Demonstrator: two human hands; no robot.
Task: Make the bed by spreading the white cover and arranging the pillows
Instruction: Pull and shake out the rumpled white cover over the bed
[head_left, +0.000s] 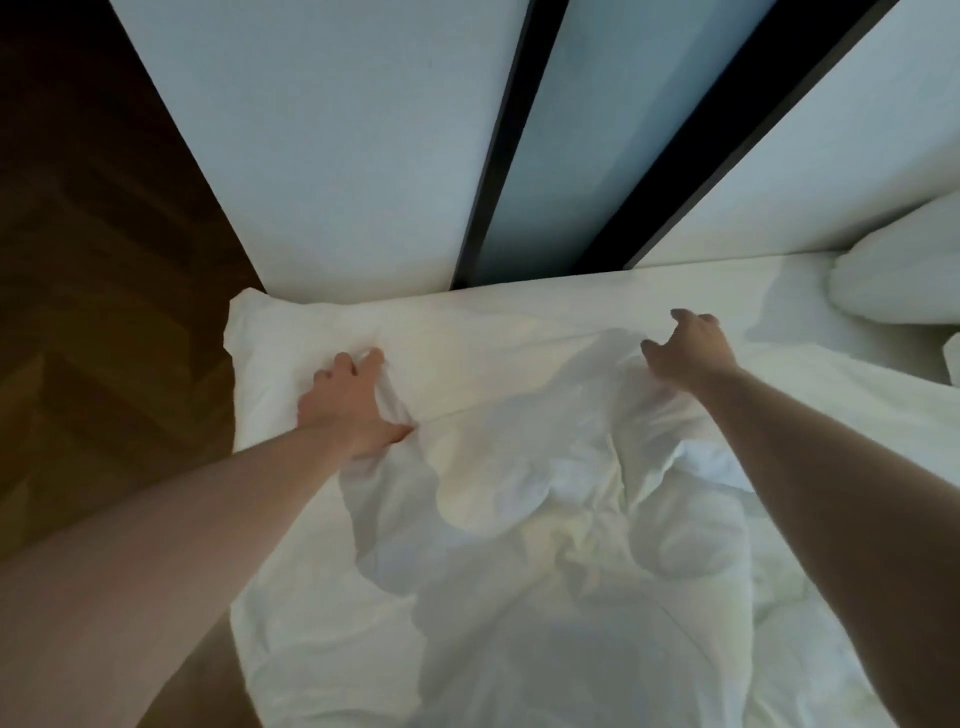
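The white cover (545, 519) lies rumpled over the bed, bunched in folds in the middle. My left hand (348, 405) grips a fold of the cover near the bed's far left corner. My right hand (685, 345) is stretched out further right at the cover's far edge, fingers curled over the fabric; whether it pinches the cloth is not clear. A white pillow (893, 275) lies at the right, against the wall. A second white shape (953, 358) shows just below it at the frame edge.
The bed's far edge meets a white wall (322, 156) with dark vertical frames (509, 145) and a bluish panel between them. Dark wooden floor (104, 312) lies to the left of the bed.
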